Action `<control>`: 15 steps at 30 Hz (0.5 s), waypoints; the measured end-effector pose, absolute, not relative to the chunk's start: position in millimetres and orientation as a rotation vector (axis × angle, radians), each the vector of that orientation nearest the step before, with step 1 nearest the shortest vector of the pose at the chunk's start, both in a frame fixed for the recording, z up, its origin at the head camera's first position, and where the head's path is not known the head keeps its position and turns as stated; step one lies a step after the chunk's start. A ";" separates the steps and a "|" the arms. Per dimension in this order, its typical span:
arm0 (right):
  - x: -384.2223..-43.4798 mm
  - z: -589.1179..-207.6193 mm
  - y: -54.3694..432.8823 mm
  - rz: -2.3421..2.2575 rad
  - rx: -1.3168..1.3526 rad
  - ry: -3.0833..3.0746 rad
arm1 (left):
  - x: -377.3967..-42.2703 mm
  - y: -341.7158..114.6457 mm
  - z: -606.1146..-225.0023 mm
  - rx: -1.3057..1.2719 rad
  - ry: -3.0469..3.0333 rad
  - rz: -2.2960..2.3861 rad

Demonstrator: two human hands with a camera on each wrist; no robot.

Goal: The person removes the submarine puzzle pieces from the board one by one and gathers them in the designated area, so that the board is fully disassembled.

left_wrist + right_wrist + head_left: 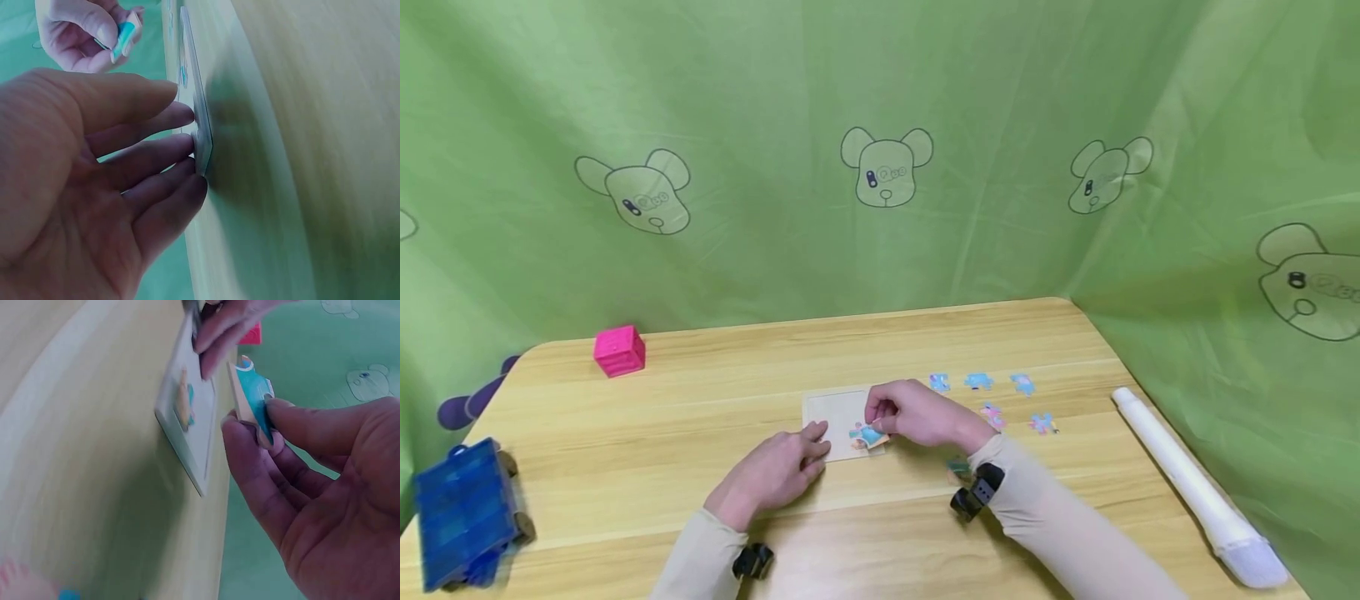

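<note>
A pale, square puzzle board (837,410) with a raised border lies flat on the table. My left hand (778,468) rests its fingertips on the board's near left part, fingers fairly straight. Between thumb and fingers, my right hand (919,414) pinches a blue puzzle piece (255,390) with a peach-coloured edge, held tilted just above the board. Another puzzle piece (185,403) lies on the board, as the right wrist view shows; in the head view the two overlap.
Right of the board lie several loose puzzle pieces (978,381), and one more piece (957,468) is partly hidden by the right wrist. A pink cube (620,351) stands back left, a blue toy cart (463,512) front left. A long white tube (1195,483) lies along the right edge.
</note>
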State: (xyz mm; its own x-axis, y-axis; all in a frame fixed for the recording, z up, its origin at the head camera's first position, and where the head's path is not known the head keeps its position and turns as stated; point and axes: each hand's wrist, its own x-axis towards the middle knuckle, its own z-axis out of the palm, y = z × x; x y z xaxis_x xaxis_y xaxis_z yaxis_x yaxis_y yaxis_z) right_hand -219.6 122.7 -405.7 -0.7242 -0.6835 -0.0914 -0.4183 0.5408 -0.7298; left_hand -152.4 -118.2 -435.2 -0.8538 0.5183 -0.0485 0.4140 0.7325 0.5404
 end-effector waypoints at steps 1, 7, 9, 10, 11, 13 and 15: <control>-218.9 -404.1 125.7 -1.012 -0.892 2.410 | -152.0 -118.0 -435.2 0.741 2.745 0.770; -215.1 -398.4 143.8 -1.057 -0.850 2.377 | -150.0 -116.6 -435.0 0.739 2.780 0.701; -213.8 -397.3 150.5 -1.058 -0.845 2.377 | -149.4 -116.5 -434.8 0.740 2.782 0.694; -212.8 -396.3 154.0 -1.057 -0.842 2.380 | -149.2 -116.5 -434.9 0.739 2.781 0.694; -212.0 -395.8 157.7 -1.059 -0.839 2.381 | -149.3 -116.7 -435.3 0.739 2.781 0.693; -209.5 -394.4 165.2 -1.069 -0.820 2.377 | -149.2 -116.9 -435.7 0.744 2.781 0.695; -206.5 -392.7 172.7 -1.078 -0.797 2.378 | -148.8 -117.0 -435.3 0.745 2.779 0.701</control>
State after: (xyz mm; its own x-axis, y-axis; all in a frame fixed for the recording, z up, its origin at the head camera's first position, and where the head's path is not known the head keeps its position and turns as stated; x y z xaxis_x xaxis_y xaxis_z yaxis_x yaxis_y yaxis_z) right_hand -206.5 172.7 -392.7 -0.7531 -0.6454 -0.1276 -0.3296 0.5381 -0.7758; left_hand -148.8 -117.0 -435.3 -0.8582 0.5110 -0.0498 0.4261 0.7631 0.4859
